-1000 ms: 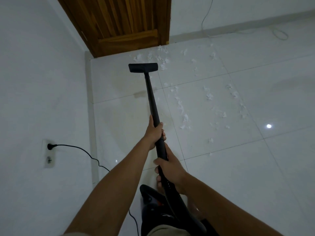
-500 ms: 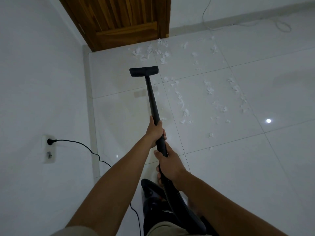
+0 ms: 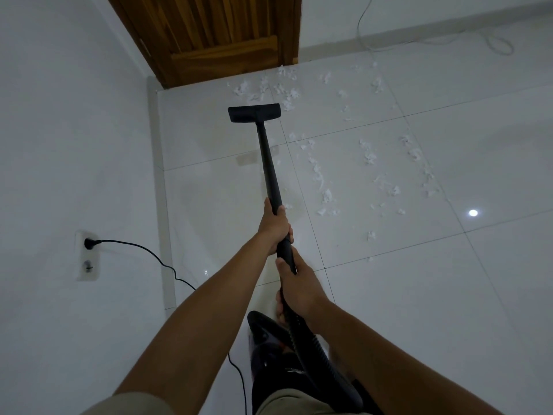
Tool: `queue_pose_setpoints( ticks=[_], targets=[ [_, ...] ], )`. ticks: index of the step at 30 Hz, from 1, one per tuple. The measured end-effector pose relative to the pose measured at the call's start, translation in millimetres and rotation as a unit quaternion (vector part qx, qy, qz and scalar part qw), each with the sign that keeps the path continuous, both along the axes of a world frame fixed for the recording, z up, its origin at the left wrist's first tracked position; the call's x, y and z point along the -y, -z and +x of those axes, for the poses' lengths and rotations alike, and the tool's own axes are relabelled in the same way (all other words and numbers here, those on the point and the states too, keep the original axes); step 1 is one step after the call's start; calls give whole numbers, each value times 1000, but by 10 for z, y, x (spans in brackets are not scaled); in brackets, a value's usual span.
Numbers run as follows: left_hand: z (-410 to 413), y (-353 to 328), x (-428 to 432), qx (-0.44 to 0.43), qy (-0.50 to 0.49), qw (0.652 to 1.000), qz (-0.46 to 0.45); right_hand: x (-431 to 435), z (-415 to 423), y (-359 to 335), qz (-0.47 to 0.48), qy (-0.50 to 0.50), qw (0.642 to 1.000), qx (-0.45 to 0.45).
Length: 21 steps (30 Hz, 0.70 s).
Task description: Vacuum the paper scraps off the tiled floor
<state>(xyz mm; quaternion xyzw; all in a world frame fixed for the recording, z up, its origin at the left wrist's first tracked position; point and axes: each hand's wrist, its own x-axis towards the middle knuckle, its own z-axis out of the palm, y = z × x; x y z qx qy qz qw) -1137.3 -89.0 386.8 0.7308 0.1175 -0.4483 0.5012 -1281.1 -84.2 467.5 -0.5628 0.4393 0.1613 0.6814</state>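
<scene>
Vacuum wand (image 3: 269, 163) stretched over the tiled floor (image 3: 419, 295), its floor head (image 3: 254, 112) at the edge of the paper scraps (image 3: 324, 194) near the wooden door (image 3: 215, 34).
On the left wall a plug (image 3: 89, 243) sits in the socket (image 3: 86, 256); its black cord (image 3: 155, 257) trails toward the vacuum body (image 3: 269, 336) at the person's feet; the left hand (image 3: 273, 227) grips the wand further up, the right hand (image 3: 299, 287) curls round it lower, by the hose (image 3: 323, 360); the paper scraps lie scattered right of the wand; a thin white cable (image 3: 490, 40) loops far right.
</scene>
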Motion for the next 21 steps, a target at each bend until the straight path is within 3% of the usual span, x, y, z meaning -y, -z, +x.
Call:
queue_pose_setpoints(
  ticks=[4,12,21],
  targets=[
    [-71,26,-13,9,-4,1000,5,22,-3,14,-14,-42,998,-33],
    [-226,22,75,11,-5,1000,-1,-44,-226,105,-165,-99,981,-39],
    [-548,17,260,29,-26,999,11,84,-702,183,-197,-99,974,-60]
  ],
)
